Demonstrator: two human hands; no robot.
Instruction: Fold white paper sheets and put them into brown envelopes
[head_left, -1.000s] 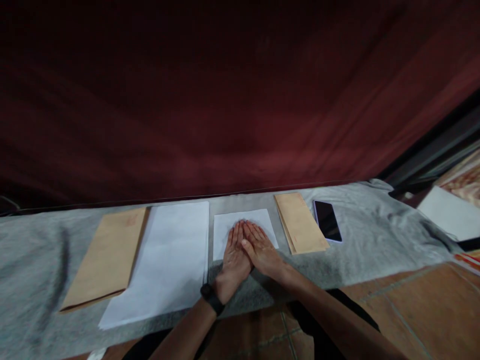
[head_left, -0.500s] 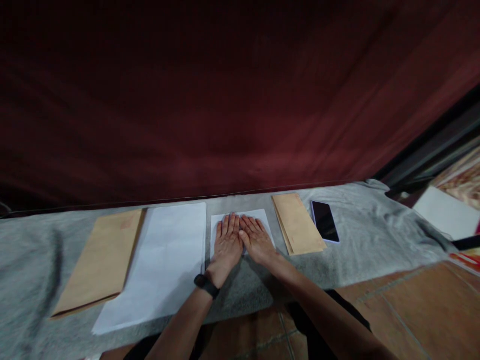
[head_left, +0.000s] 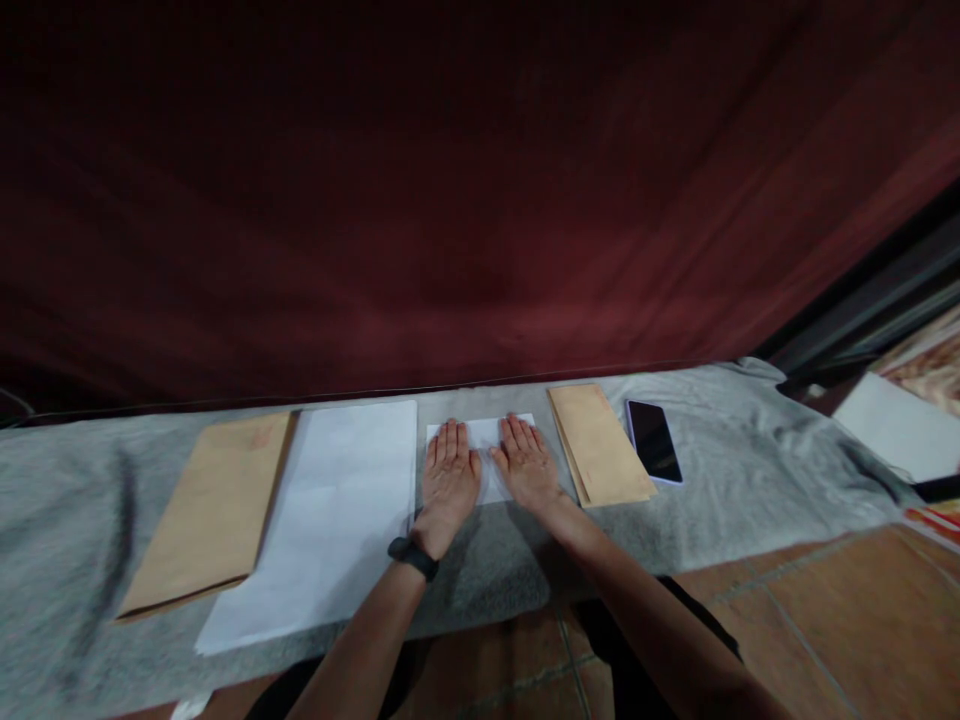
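Note:
Both of my hands lie palm down on a small white sheet of paper (head_left: 489,480), which looks folded. My left hand (head_left: 450,478) covers its left side, fingers stretched out and pointing away from me. Over the right side rests my right hand (head_left: 529,468), also flat, its thumb towards the left one. A strip of white paper shows between them. Left of the hands is a stack of larger white sheets (head_left: 337,510). Just right of them lie brown envelopes (head_left: 600,445).
More brown envelopes (head_left: 217,500) lie at the left, overlapping the white stack. A phone (head_left: 654,442) with a dark screen rests at the right. Everything sits on a grey cloth (head_left: 750,450). A dark red curtain-like fabric (head_left: 450,250) rises behind, and a tiled floor (head_left: 810,610) shows below.
My hands have slid apart on the paper, the left one to the left and the right one to the right. The middle of the paper now shows between them.

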